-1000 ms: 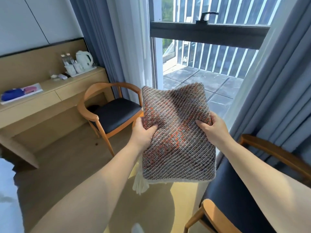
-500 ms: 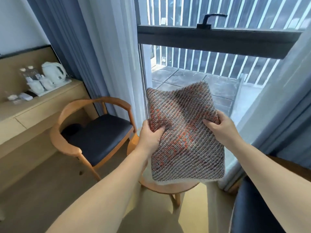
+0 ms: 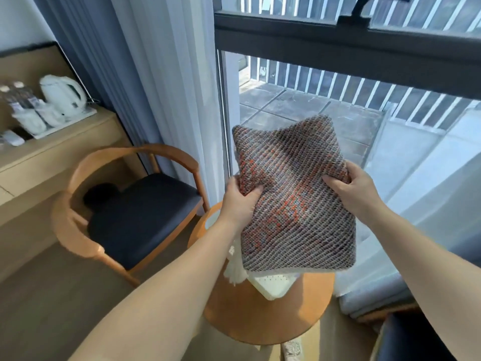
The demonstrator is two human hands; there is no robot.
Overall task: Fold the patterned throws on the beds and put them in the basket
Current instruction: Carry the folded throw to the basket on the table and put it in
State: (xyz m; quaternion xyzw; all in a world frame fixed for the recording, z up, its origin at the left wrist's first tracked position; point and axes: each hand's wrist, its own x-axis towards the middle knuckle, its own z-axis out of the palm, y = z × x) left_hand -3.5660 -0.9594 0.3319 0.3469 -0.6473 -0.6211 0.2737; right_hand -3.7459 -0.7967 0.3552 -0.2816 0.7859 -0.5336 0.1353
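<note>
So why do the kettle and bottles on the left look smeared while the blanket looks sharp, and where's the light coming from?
Head view: the kettle and bottles are streaked sideways, which suggests motion blur; the folded throw, gripped by left hand and right hand, stays crisp. Daylight floods through the window, and the wide lens bows its frame.

text: none legible | bottles (image 3: 15,96): labels blurred | throw (image 3: 294,194): pattern only
</note>
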